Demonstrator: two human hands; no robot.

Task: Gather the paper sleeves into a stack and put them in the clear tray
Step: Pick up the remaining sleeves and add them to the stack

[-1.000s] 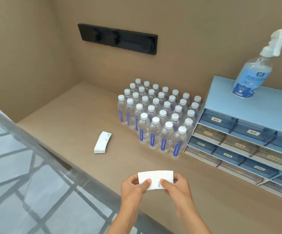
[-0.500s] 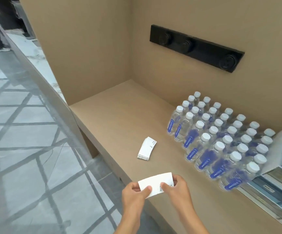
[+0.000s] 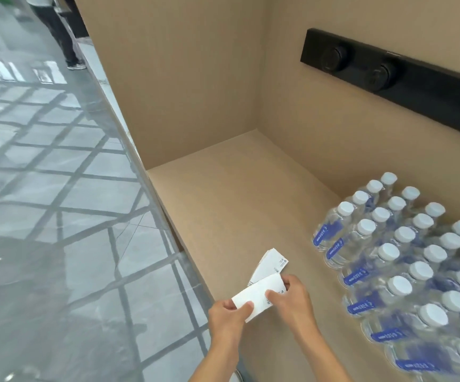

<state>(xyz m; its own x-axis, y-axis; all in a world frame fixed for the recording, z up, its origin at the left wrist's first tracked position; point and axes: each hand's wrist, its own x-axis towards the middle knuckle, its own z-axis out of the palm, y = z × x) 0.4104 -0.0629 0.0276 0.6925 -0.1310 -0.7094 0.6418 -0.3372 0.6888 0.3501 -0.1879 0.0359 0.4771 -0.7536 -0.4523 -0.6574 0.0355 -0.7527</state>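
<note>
Both hands hold a small stack of white paper sleeves (image 3: 256,295) above the front edge of the tan counter. My left hand (image 3: 227,319) pinches its near left end. My right hand (image 3: 292,300) grips its right end, thumb on top. Just behind it, a second small pile of white paper sleeves (image 3: 271,264) lies on the counter, partly covered by the held stack. No clear tray is in view.
Several water bottles (image 3: 405,260) with white caps and blue labels stand packed together at the right. A black panel with round knobs (image 3: 388,67) is fixed to the back wall. The counter (image 3: 223,194) ends at a side wall on the left; grey tiled floor lies beyond, where a person (image 3: 57,28) stands.
My view has swung left; the drawer unit and spray bottle have left the frame. Both hands carried the held sleeves up to the pile on the counter, now overlapping it.
</note>
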